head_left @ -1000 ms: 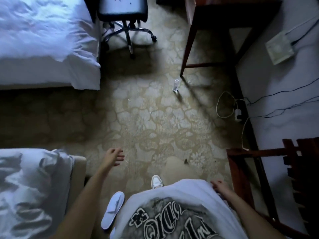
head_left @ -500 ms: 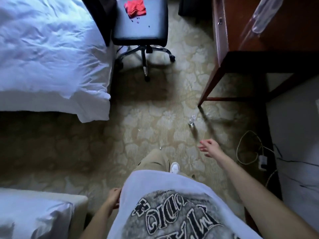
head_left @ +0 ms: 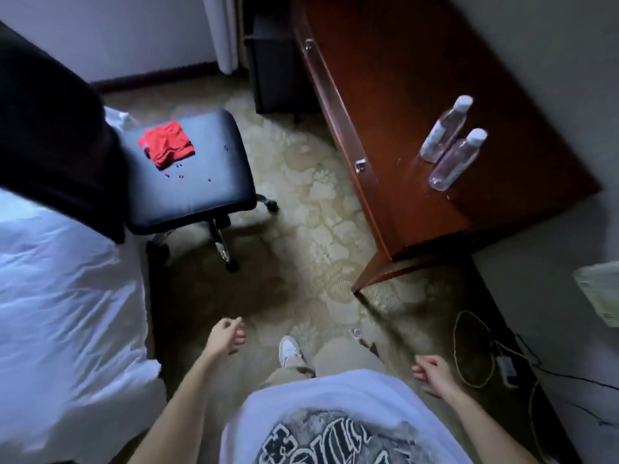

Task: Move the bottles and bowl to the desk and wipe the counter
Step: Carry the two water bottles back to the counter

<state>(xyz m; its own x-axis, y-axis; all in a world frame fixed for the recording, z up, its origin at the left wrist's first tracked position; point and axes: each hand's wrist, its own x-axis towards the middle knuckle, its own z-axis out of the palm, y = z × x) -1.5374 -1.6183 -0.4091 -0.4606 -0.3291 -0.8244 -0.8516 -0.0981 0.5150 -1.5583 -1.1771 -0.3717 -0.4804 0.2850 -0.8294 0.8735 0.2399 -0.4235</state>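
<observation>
Two clear plastic bottles with white caps stand side by side on the dark red wooden desk (head_left: 402,78) at the upper right: the farther bottle (head_left: 445,128) and the nearer bottle (head_left: 457,160). A small clear bottle (head_left: 355,333) stands on the carpet near the desk leg, just ahead of my knee. My left hand (head_left: 225,336) hangs low over the carpet, fingers loosely curled, holding nothing. My right hand (head_left: 432,373) hangs beside my hip, also loosely curled and holding nothing. No bowl is in view.
A black office chair (head_left: 191,175) with a red cloth (head_left: 167,149) on its seat stands left of the desk. A white bed (head_left: 60,296) fills the left side. Cables and a charger (head_left: 502,366) lie on the floor at the right wall.
The view has moved forward and tilted up, bringing the desk top with two bottles into sight. My right hand dropped back to my side; my left hand swung forward.
</observation>
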